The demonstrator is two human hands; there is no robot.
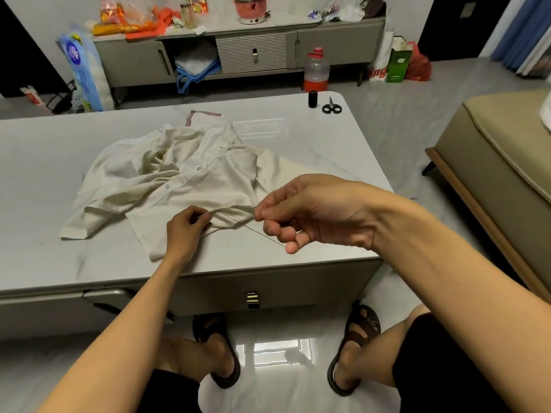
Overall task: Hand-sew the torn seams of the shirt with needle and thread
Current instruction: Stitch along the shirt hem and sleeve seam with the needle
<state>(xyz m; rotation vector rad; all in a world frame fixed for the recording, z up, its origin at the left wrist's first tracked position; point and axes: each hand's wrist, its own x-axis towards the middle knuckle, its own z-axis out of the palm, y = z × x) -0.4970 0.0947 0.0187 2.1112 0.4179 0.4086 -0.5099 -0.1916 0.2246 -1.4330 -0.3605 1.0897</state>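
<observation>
A cream button-up shirt (pixel 179 177) lies crumpled on the grey table (pixel 44 174). My left hand (pixel 186 228) pinches a fold of the shirt's lower hem near the table's front edge. My right hand (pixel 301 213) is raised just right of that fold, thumb and forefinger pinched together on what looks like the needle, which is too small to make out. A thin dark thread (pixel 262 234) runs from the seam under my right hand down toward its little finger.
A black thread spool (pixel 312 99) and black scissors (pixel 331 107) sit at the table's far right corner. A clear plastic box (pixel 259 128) lies behind the shirt. A beige sofa (pixel 501 162) stands to the right, a cluttered low cabinet (pixel 238 52) behind.
</observation>
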